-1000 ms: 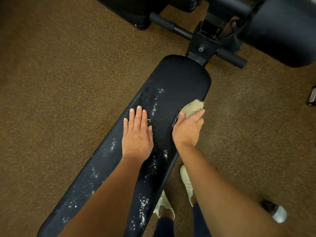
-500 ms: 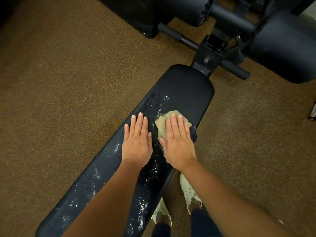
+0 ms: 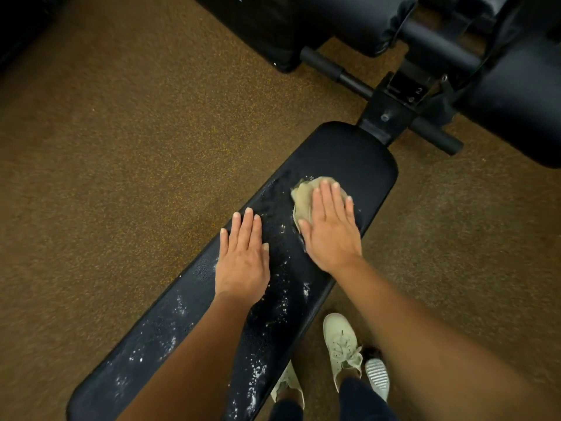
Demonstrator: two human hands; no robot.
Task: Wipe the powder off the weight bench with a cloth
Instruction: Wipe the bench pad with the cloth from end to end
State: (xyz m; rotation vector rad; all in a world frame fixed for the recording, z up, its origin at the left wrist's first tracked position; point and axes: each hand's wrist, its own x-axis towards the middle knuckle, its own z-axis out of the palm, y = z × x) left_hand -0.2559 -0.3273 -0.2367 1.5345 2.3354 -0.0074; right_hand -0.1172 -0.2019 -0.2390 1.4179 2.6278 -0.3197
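A long black weight bench pad [image 3: 358, 159] runs from the lower left to the upper right. White powder [image 3: 282, 302] is scattered along its middle and near end. My right hand [image 3: 331, 229] lies flat on a crumpled beige cloth [image 3: 303, 196] and presses it onto the pad near the far end. Most of the cloth is hidden under the palm. My left hand [image 3: 243, 256] rests flat on the pad beside it, fingers together, holding nothing.
The bench's black frame and crossbar handles [image 3: 394, 104] sit beyond the pad, with padded black equipment [image 3: 516, 101] behind. Brown speckled flooring [image 3: 121, 147] surrounds the bench. My pale shoes [image 3: 343, 347] stand at the pad's right side, by a small striped object [image 3: 378, 376].
My right hand brought the cloth from the pad's right edge onto the top surface and pushed it toward the far end. My left hand stayed flat in place.
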